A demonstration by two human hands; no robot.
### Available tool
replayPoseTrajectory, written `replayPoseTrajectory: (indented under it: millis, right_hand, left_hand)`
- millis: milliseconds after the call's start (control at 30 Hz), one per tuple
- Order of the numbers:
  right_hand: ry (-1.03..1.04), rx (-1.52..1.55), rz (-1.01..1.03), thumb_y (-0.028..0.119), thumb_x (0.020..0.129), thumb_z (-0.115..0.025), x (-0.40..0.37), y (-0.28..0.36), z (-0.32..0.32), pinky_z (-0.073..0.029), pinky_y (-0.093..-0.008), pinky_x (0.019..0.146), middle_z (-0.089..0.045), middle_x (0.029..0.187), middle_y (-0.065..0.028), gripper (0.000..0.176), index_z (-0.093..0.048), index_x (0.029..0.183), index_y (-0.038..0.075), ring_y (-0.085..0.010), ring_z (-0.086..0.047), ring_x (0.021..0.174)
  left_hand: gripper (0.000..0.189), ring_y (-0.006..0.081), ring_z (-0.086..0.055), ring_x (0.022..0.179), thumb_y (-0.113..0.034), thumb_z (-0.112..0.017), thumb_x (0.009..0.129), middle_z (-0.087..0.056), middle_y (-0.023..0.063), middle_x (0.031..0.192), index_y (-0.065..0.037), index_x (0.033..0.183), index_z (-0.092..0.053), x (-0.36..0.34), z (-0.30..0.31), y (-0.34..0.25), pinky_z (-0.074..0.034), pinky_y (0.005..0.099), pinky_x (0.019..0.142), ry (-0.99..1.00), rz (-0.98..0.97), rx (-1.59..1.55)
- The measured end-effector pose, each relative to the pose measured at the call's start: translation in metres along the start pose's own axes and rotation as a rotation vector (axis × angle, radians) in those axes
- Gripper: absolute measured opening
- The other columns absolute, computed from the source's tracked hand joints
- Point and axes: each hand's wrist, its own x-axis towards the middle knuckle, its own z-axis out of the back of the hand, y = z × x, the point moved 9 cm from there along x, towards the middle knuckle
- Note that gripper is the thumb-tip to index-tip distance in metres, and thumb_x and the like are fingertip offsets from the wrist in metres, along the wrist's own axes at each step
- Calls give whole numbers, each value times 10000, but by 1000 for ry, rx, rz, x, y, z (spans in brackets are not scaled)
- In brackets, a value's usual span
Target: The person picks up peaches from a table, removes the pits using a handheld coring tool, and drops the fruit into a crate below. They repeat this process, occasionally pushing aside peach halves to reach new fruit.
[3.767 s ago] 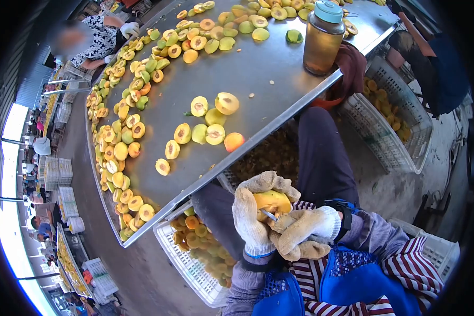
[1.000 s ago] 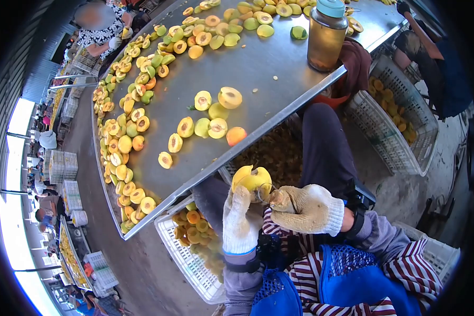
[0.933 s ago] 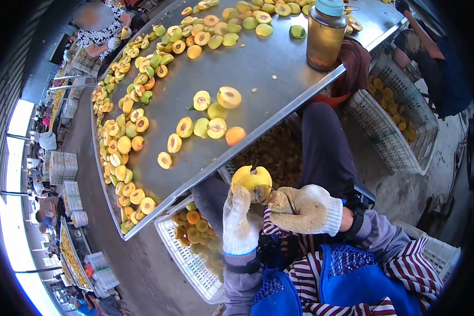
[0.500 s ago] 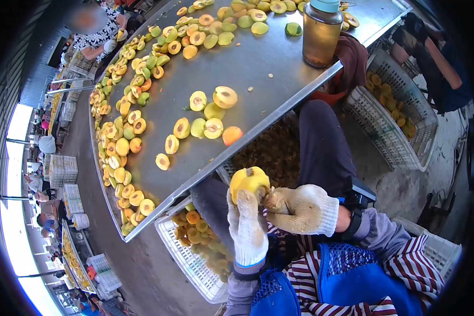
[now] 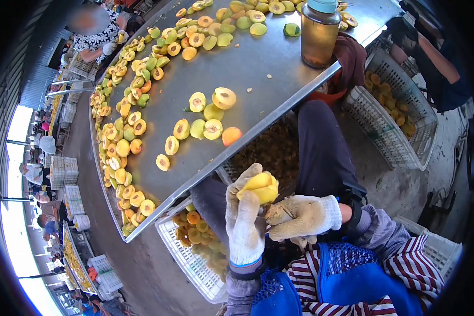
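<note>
My left hand [image 5: 243,218], in a worn white knit glove, is closed around a yellow peach [image 5: 261,187] above my lap. The fruit's cut, folded-looking side faces up, with the thumb pressed against it. Beside it, my gloved right hand [image 5: 304,217] has its fingers curled together, the stained fingertips just below the peach. Whatever the right hand grips is hidden by the glove. On the metal table [image 5: 221,58] in front lie several peach halves [image 5: 213,129], some with stones showing, and an orange-tinted peach piece [image 5: 231,136] near the edge.
A long band of cut peaches [image 5: 126,131] runs along the table's far side. A lidded bottle [image 5: 319,37] stands near the right corner, by a dark red cloth [image 5: 349,55]. Fruit crates [image 5: 389,126] [image 5: 195,263] flank my legs. A co-worker [image 5: 97,37] works across the table.
The peach has turned in my left hand and moved slightly right and down; its fingers now show behind it. My right hand has shifted a little lower, away from the fruit.
</note>
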Motion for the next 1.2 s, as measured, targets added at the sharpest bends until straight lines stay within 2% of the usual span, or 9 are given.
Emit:
replayPoseTrajectory:
  millis: [100,267,433,500,567,667,767,1067,1200]
  right_hand:
    - [43,27,-1,324,928,-581,-6,6,-2,-478,-244,400,-602,573,-43,264,-609,895,64,-134,-599,455]
    - [57,-19,-1,296,918,-584,-4,12,-7,-470,-248,391,-585,552,-33,239,-593,914,57,-133,-589,440]
    - [29,-111,-15,304,906,-619,-9,7,-6,-477,-240,418,-596,593,-18,273,-621,1038,66,-114,-601,474]
    - [-121,-55,-10,361,929,-657,-17,16,7,-481,-224,432,-629,622,-24,329,-589,926,40,-93,-606,482]
    - [-211,-126,-5,318,930,-635,-21,27,17,-500,-240,497,-623,658,-2,337,-613,1148,63,-91,-609,536]
    - [-354,-177,512,315,929,-649,-17,40,24,-512,-247,577,-644,713,4,326,-619,1154,80,-87,-623,619]
    - [-435,-263,564,297,926,-653,-18,42,26,-510,-244,635,-662,761,12,311,-626,1154,87,-86,-624,677]
    - [-515,-486,577,228,877,-738,-28,53,11,-480,-277,646,-628,745,-18,227,-640,1017,79,-112,-584,681]
    - [-812,-867,559,362,876,-675,-55,81,8,-477,-372,516,-581,615,-113,270,-608,903,102,-308,-605,560]
  left_hand:
    - [495,228,-585,1108,-394,-558,983,-560,152,1285,26,1243,-527,0,0,-9,-481,387,968,10,-19,210]
    - [496,216,-585,1083,-400,-538,996,-583,123,1217,23,1256,-541,1,-15,-16,-452,353,973,31,22,100]
    - [480,219,-587,1075,-384,-530,1007,-610,113,1163,14,1274,-544,20,13,-26,-438,355,975,-184,-103,66]
    - [470,227,-586,1069,-379,-550,998,-607,115,1172,5,1270,-549,21,18,-22,-439,363,974,-163,-42,92]
    - [503,249,-591,1043,-408,-592,972,-597,115,1200,-22,1288,-532,25,27,-11,-466,408,949,-110,-12,-41]
    - [554,273,-598,1022,-446,-606,954,-587,122,1216,-47,1323,-493,24,20,-9,-499,457,933,-129,-15,-159]
    - [543,274,-598,1028,-431,-608,956,-582,116,1224,-59,1333,-488,17,19,0,-504,456,943,-97,86,-283]
    - [571,191,-551,1063,-403,-600,971,-565,74,1214,-48,1393,-453,-2,8,-19,-460,364,925,-92,-29,-77]
    - [602,182,-522,1112,-424,-587,974,-548,83,1239,-43,1414,-434,-6,6,-28,-434,346,960,-61,-90,-70]
